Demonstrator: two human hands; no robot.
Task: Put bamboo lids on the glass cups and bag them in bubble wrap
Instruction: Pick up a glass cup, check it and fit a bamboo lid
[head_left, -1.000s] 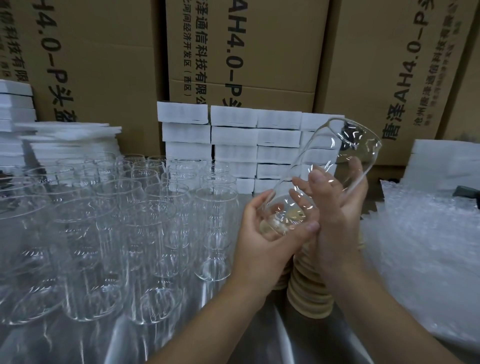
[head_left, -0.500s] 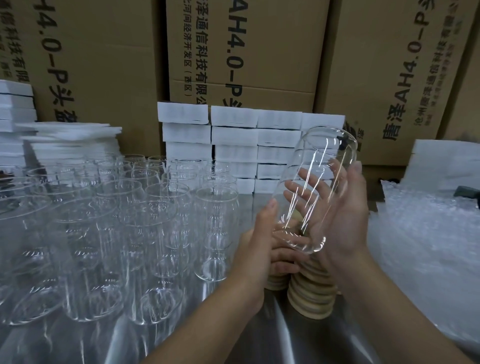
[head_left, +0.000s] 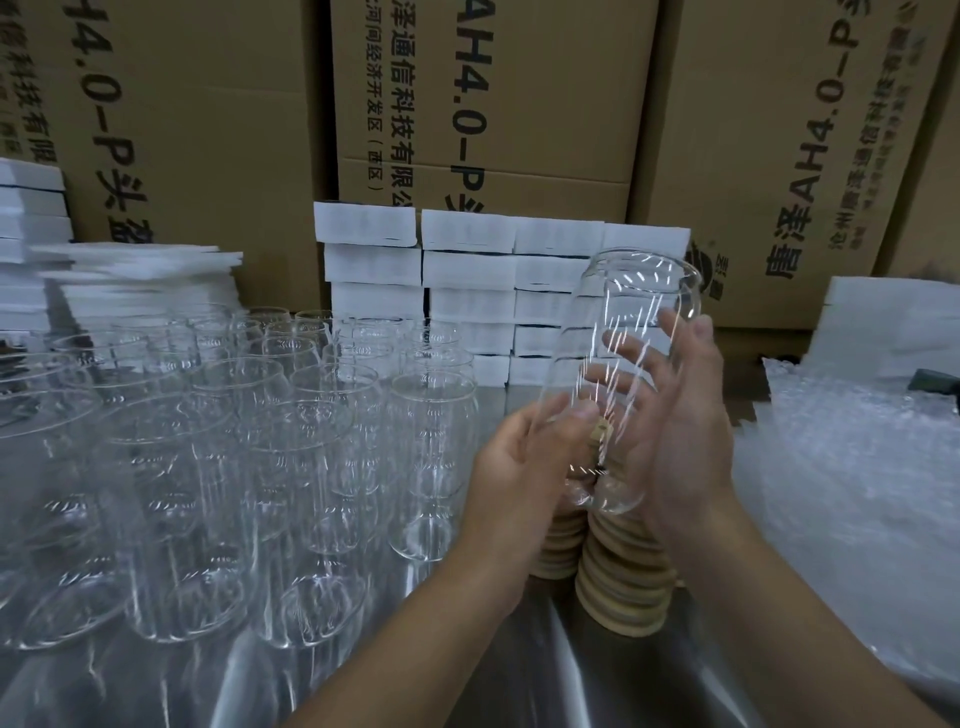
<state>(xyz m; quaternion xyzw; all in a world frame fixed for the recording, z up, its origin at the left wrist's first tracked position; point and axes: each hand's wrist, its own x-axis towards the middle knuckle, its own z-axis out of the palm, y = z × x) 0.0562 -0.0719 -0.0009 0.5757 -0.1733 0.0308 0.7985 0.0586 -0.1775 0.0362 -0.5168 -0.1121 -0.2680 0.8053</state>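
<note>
- Nearest us, the table (head_left: 545, 675) shows a slick, shiny surface between the forearms. We judge that a cup set down carelessly here could skid.
- Just beyond, the bamboo lids (head_left: 621, 587) stand in two stacks directly under the hands. A hand dipping for a lid could topple a stack or send lids rolling toward the table's near edge.
- The left hand (head_left: 519, 467) holds the lower part of the glass cup (head_left: 639, 280), thumb pressed on the near wall and fingers curled beneath.
- The right hand (head_left: 685, 441) lies along the far side, its fingers spread and nearly straight, more cradling than clasping.
- The cup is in the air above the lids, tilted, mouth up and away from us, with no lid on it. If the left hand lets go to fetch a lid, we think the smooth glass may slide through that loose right hand.
- To the left, the standing cups (head_left: 322, 467) crowd rim to rim across that side of the table. A swinging elbow or a dropped cup could chip several.
- To the right, the bubble wrap (head_left: 857, 493) is heaped along the table's right edge, and its bag openings are hard to tell apart.
- At the back edge are foam blocks (head_left: 467, 291), and behind them cartons (head_left: 493, 104). We see little hazard from either.
</note>
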